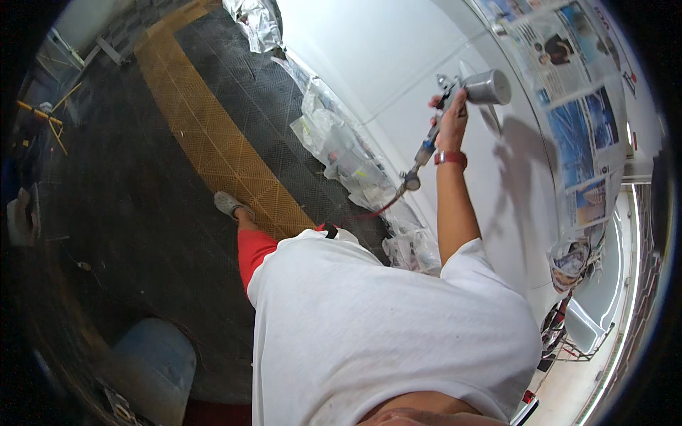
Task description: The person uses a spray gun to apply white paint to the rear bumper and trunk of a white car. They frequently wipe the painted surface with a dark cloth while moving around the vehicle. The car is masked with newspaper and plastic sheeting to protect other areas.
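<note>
My right hand [452, 128] is wrapped round the grip of a paint spray gun [443, 101], which has a grey cylindrical cup [489, 88] on it. A red band [450, 158] circles that wrist. Below the grip hang a small round gauge [411, 181] and a thin red hose [383, 207] that runs down toward my waist. The gun is held close to a glossy white car body panel [405, 92], beside what looks like a door handle [490, 122]. My arm and the gun throw a shadow on the panel. My left hand is not in view.
Newspaper masking [570, 142] covers the car's windows on the right. Crumpled plastic sheeting [334, 138] lines the panel's lower edge. The dark grid-tile floor [128, 234] has an ochre strip [220, 149]. A blue drum [156, 362] stands lower left, a yellow frame [42, 112] far left.
</note>
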The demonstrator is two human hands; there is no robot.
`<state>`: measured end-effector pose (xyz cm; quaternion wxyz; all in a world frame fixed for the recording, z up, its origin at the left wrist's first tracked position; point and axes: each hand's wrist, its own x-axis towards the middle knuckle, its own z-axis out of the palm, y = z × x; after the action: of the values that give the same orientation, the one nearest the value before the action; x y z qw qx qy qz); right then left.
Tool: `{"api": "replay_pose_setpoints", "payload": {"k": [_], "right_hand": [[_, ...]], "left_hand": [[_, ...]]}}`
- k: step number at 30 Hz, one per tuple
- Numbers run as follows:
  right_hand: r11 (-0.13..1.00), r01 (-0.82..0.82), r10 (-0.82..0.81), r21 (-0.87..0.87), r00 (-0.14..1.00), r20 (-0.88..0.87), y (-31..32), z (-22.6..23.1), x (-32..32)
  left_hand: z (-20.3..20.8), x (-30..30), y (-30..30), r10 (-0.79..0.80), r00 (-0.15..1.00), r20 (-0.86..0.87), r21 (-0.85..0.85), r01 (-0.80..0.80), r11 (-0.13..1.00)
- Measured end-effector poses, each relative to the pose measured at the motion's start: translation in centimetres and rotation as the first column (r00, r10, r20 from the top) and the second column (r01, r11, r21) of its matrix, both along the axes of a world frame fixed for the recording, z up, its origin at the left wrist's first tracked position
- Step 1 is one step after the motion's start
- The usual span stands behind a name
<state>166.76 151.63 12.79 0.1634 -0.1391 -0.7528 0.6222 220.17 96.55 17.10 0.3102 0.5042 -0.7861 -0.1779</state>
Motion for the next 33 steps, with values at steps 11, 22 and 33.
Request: {"api": "replay_pose_setpoints", "payload": {"k": [11,22,33], "right_hand": [[0.975,0.139,-0.204,0.174,0.871,0.447,-16.4,-17.5,-3.1],[0.928,0.353,-0.357,0.121,0.745,0.563,-28.9,-28.3,-12.4],[0.949,0.283,-0.316,0.141,0.841,0.438,-42.5,-35.7,-29.6]], "left_hand": [[-1.2,-21.4,-19.5,-0.063,0.998,0.023,0.02,0.063,0.998],[12.2,-47.1,-37.9,-0.336,0.94,0.05,-0.375,0.33,0.866],[-15.3,-66.2,-48.1,-0.6,0.764,0.237,0.474,0.449,0.758]]}}
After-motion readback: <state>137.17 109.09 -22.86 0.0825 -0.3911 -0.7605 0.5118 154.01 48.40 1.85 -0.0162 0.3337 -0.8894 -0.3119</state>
